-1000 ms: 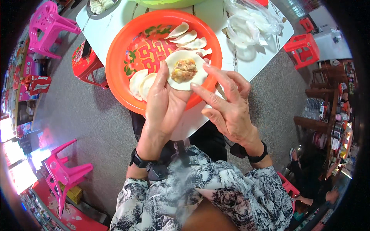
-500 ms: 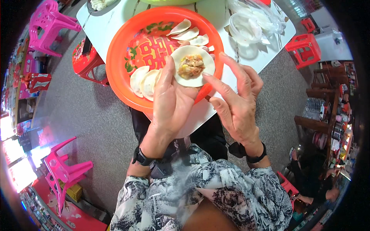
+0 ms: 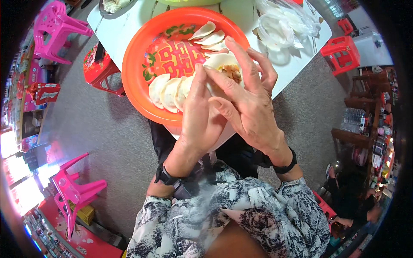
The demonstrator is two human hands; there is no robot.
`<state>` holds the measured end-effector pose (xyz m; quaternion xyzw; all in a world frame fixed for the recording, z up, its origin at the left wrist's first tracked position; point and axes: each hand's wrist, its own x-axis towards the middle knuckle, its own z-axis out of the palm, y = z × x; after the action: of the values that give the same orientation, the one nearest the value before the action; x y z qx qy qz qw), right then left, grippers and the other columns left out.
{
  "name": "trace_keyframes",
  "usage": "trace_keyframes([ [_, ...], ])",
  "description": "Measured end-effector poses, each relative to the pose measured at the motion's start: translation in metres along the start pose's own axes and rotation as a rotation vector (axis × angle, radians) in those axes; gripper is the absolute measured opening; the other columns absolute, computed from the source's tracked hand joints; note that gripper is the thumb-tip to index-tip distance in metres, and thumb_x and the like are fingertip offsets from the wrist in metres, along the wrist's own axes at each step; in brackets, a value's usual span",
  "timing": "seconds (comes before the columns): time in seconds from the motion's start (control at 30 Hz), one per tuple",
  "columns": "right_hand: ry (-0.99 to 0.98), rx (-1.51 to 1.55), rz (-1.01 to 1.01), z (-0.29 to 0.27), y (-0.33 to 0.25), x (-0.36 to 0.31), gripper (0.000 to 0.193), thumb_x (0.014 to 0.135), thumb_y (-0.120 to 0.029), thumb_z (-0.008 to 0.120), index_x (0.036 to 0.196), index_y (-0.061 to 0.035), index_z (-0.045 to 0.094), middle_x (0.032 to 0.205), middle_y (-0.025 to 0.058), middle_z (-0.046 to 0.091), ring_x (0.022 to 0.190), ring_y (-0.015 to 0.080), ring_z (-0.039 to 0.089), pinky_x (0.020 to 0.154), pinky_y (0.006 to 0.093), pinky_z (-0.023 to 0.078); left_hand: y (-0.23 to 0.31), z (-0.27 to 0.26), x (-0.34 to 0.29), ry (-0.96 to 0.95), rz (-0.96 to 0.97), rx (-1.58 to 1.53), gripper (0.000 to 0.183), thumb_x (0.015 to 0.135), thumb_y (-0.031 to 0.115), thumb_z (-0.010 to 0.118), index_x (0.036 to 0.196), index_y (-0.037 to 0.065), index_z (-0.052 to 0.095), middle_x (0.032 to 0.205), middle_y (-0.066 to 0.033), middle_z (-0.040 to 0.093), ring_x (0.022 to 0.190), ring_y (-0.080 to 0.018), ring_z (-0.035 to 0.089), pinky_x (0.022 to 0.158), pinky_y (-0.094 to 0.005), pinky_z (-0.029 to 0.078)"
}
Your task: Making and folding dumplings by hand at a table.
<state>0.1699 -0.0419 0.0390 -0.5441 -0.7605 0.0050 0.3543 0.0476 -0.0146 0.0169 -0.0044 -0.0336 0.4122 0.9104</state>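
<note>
My left hand [image 3: 200, 118] bears a round dumpling wrapper [image 3: 215, 63] on its fingers, palm up, the thumb raised at the wrapper's left side. A mound of chopped filling [image 3: 231, 72] lies on the wrapper, partly behind my right hand [image 3: 254, 101]. That hand's fingers are apart, the index reaching across the wrapper to its left edge beside my left thumb. Beneath is a red plastic tray [image 3: 135, 51] with a flowered pattern. Folded dumplings [image 3: 160, 91] overlap at its near left side, and several more folded dumplings [image 3: 202, 31] line its far right.
The tray overhangs the near edge of a white marbled table [image 3: 297, 69]. A clear plastic tub [image 3: 275, 32] and plastic bags [image 3: 301, 19] lie at the far right, a dish of white food [image 3: 112, 5] at the far left. Red stools [image 3: 342, 56] and pink chairs [image 3: 79, 189] stand around.
My right hand has moved left and up over the wrapper, its index fingertip passing from the right edge to the left edge. The wrapper stays in my left hand.
</note>
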Motion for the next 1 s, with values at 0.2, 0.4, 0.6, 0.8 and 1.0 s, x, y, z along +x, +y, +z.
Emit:
trace_keyframes([
  [0.2,-0.143,0.035,0.002,-0.009,-0.007,-0.006,0.041,0.093,-0.040,0.053,0.116,-0.0107,0.069,0.145,0.0102,0.042,0.128,0.0317,0.034,0.108,0.0396,0.022,-0.002,0.010,0.000,0.237,0.120,0.418,0.064,0.102,0.052,0.022,0.142,0.003,0.031,0.139,-0.0136,0.045,0.130,-0.0267,0.044,0.109,-0.0387,0.036],
  [0.4,-0.115,0.040,-0.019,-0.006,-0.007,-0.005,0.040,0.093,-0.041,0.053,0.114,-0.0113,0.070,0.142,0.0089,0.046,0.127,0.0310,0.037,0.107,0.0400,0.024,0.000,0.015,-0.001,0.280,0.150,0.373,0.061,0.103,0.048,0.029,0.142,0.002,0.035,0.137,-0.0144,0.049,0.124,-0.0266,0.049,0.107,-0.0398,0.039],
  [0.6,-0.173,0.027,-0.021,-0.017,-0.003,-0.009,0.039,0.092,-0.040,0.054,0.109,-0.0105,0.073,0.140,0.0082,0.049,0.126,0.0298,0.037,0.107,0.0390,0.025,0.008,0.011,-0.001,0.255,0.135,0.400,0.066,0.102,0.053,0.022,0.144,0.003,0.028,0.141,-0.0164,0.041,0.131,-0.0295,0.042,0.111,-0.0422,0.034],
  [0.8,-0.139,0.061,-0.052,-0.009,-0.005,-0.009,0.038,0.092,-0.040,0.055,0.106,-0.0095,0.073,0.138,0.0073,0.050,0.125,0.0293,0.038,0.106,0.0379,0.027,0.011,0.007,-0.002,0.152,0.108,0.287,0.067,0.102,0.053,0.023,0.143,0.002,0.028,0.140,-0.0169,0.042,0.127,-0.0314,0.047,0.108,-0.0433,0.038],
  [1.0,-0.089,0.036,-0.028,-0.011,-0.005,-0.010,0.035,0.090,-0.039,0.058,0.106,-0.0118,0.073,0.138,0.0065,0.051,0.124,0.0289,0.039,0.106,0.0381,0.027,0.014,0.001,-0.003,-0.040,0.012,0.117,0.061,0.103,0.049,0.026,0.144,0.004,0.029,0.140,-0.0167,0.043,0.128,-0.0282,0.046,0.108,-0.0421,0.038],
])
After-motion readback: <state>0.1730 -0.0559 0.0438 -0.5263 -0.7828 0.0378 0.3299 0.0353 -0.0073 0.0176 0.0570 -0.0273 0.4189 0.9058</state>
